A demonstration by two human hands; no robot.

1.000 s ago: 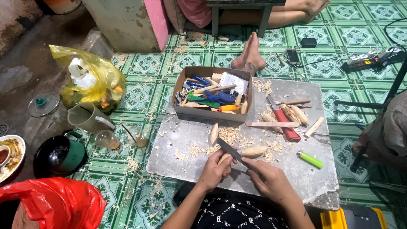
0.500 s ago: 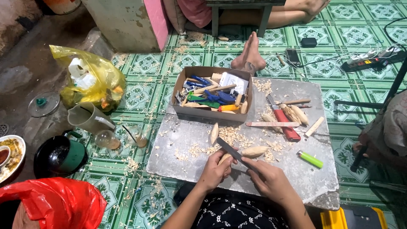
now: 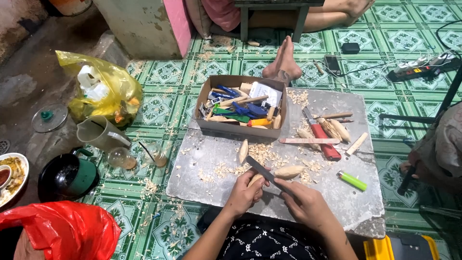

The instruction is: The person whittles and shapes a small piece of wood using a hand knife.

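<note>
Gripping: left hand [image 3: 244,194] clenched round pale tapered wood piece [image 3: 254,180], right hand [image 3: 304,203] round flat steel blade [image 3: 262,171].

Almost no displacement since the earlier pictures. Left hand [image 3: 244,193] closed on the wooden piece [image 3: 256,179] as before; right hand [image 3: 304,202] and knife blade [image 3: 263,172] shifted only marginally. No visible shift among the shavings [image 3: 262,154] on the tabletop [image 3: 202,178].

Bare forearms without sleeves, no gloves or rings, and a black garment [image 3: 269,243] with small white print.
</note>
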